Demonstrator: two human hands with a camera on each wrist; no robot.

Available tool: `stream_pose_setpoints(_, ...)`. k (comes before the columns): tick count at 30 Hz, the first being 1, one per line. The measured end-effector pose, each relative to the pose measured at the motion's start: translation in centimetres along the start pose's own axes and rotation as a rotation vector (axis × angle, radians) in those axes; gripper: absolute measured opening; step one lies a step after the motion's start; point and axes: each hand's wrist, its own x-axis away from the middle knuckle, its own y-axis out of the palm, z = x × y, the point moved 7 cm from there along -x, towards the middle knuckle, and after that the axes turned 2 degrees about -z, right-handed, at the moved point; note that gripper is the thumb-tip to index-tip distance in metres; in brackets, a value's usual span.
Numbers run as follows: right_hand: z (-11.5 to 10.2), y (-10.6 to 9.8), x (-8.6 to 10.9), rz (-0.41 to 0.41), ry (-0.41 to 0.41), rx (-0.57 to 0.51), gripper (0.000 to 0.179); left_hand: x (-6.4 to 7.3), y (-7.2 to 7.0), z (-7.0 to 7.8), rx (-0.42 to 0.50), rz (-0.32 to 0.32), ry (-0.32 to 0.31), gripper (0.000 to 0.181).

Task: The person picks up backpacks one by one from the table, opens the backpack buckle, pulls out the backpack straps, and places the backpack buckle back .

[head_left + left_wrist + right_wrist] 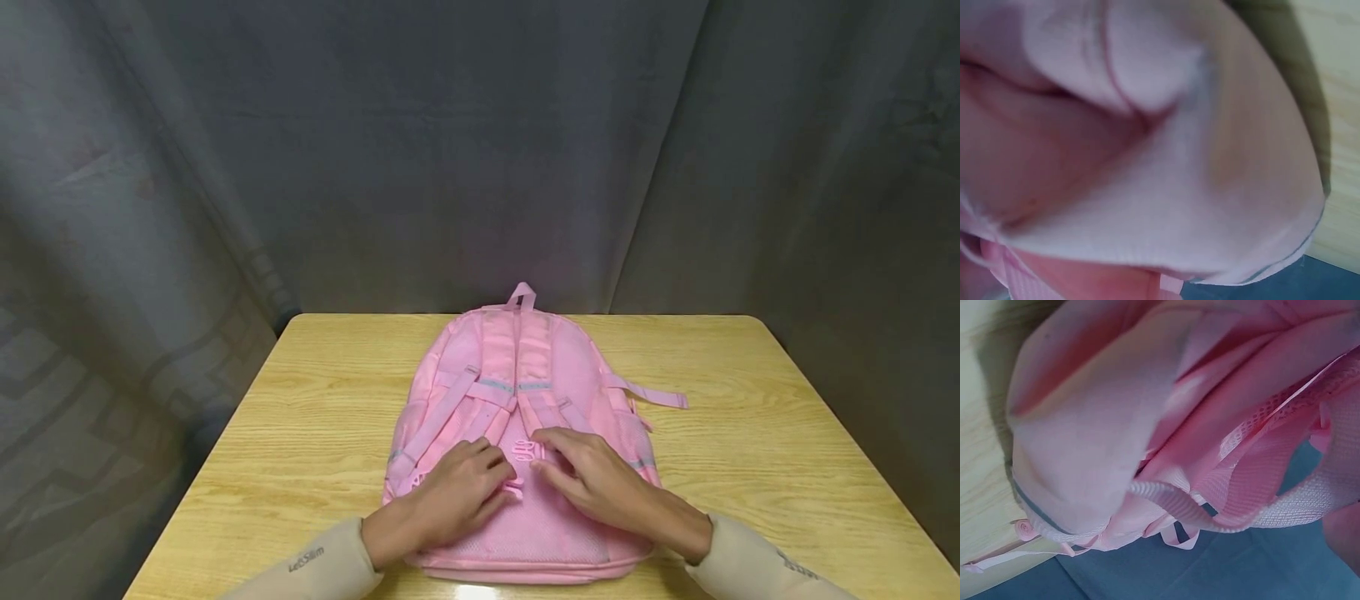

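A pink backpack [498,533] lies on the table with its strap side up and its top loop away from me. My left hand [453,492] is over its lower left part, fingers curled, and holds a pink buckle piece [513,489]. From the right, my right hand [600,483] pinches a pronged pink buckle half [523,451] between thumb and forefinger. The two buckle pieces are close together but apart. In the left wrist view, the bag's side fabric [1147,200] fills most of the picture. A loose webbing strap [1297,509] crosses the right wrist view.
The backpack stands on a wood-grain table [300,417]. A strap end [660,396] trails onto the tabletop at the right. Two shoulder straps [498,346] run down the middle of the bag. Dark grey curtains [450,150] hang behind the table and at both sides.
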Motion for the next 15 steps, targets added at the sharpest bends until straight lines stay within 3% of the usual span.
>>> stream_pose_setpoints(15, -0.06, 0.08, 0.04, -0.005, -0.009, -0.009, 0.027, 0.09, 0.71, 0.3, -0.042, -0.056, 0.006, 0.023)
